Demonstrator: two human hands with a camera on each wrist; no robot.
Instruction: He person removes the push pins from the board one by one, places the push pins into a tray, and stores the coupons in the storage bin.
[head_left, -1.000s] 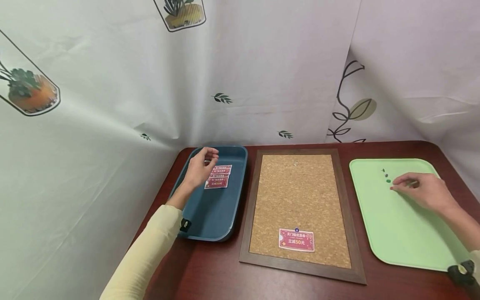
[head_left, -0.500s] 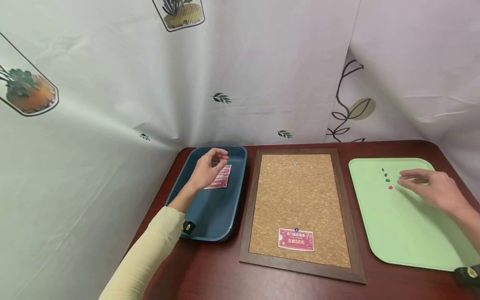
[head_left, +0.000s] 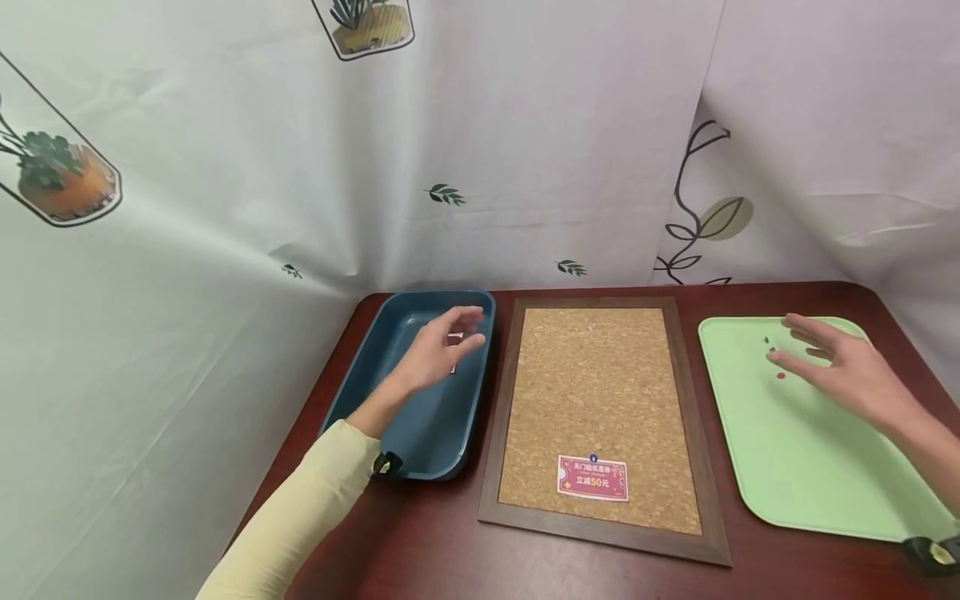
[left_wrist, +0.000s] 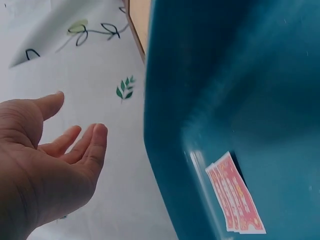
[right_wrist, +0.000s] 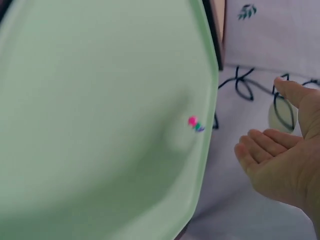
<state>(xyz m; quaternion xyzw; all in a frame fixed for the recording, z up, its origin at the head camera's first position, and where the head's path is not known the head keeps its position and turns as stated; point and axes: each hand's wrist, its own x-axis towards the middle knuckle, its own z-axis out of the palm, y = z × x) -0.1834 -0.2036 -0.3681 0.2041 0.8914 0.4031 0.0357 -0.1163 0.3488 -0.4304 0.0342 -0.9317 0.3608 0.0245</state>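
My left hand (head_left: 444, 350) hovers over the blue tray (head_left: 408, 425), thumb and fingers spread apart and holding nothing. Beneath it, mostly hidden in the head view, lie overlapping pink coupons (left_wrist: 235, 195), plain in the left wrist view. Over the green tray (head_left: 795, 467) hangs my right hand (head_left: 847, 367), fingers extended, with nothing in its grasp. A red pushpin (head_left: 781, 376) and other small pushpins (right_wrist: 198, 127) sit on that tray close to its fingertips; the hand partly covers some of them in the head view.
Between the trays lies a wood-framed corkboard (head_left: 592, 392). A pink coupon (head_left: 592, 480) is fixed near its bottom by a blue pushpin (head_left: 593, 458). A clear pin-like bit (head_left: 590, 326) shows near its top. Behind the red-brown table (head_left: 442, 542) hangs a printed white cloth (head_left: 510, 167).
My left hand has drifted right across the blue tray and spread its fingers. The right hand has let go of the red pushpin, which stays on the green tray, and has opened wider.
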